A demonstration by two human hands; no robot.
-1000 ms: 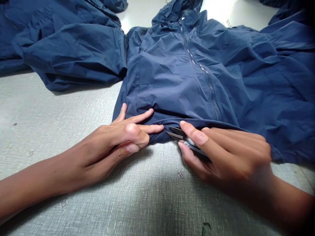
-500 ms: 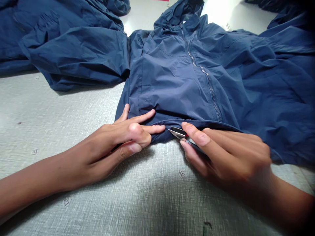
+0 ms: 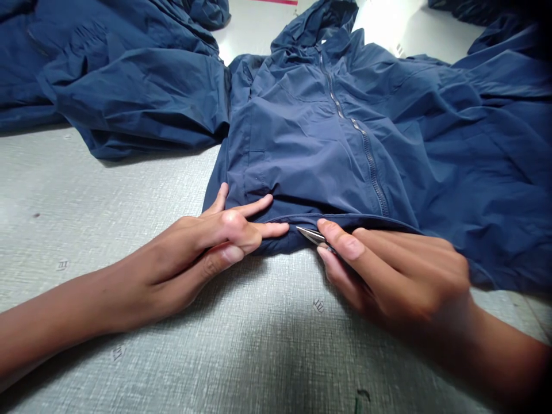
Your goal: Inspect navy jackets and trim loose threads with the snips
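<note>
A navy blue zip jacket [image 3: 302, 144] lies front up, its bottom hem towards me. My left hand [image 3: 207, 247] rests on the hem's left part, several fingers stretched out and spread over the cloth. Its index finger is bent near the thumb. Between the thumb and fingers of my right hand [image 3: 401, 270] is a pair of thread snips [image 3: 309, 235]. The blades are pressed together, their tips pointing left at the hem just beside my left fingertip. My right palm hides the rest of the snips.
Another navy garment [image 3: 138, 98] lies bunched at the left, touching the jacket's side. More dark cloth [image 3: 461, 8] shows at the top right. Beneath everything is a grey, woven-looking table surface [image 3: 241, 345] with small printed marks.
The snips' blades, apart half a second ago, have come together. Both hands stay at almost the same spot on the hem.
</note>
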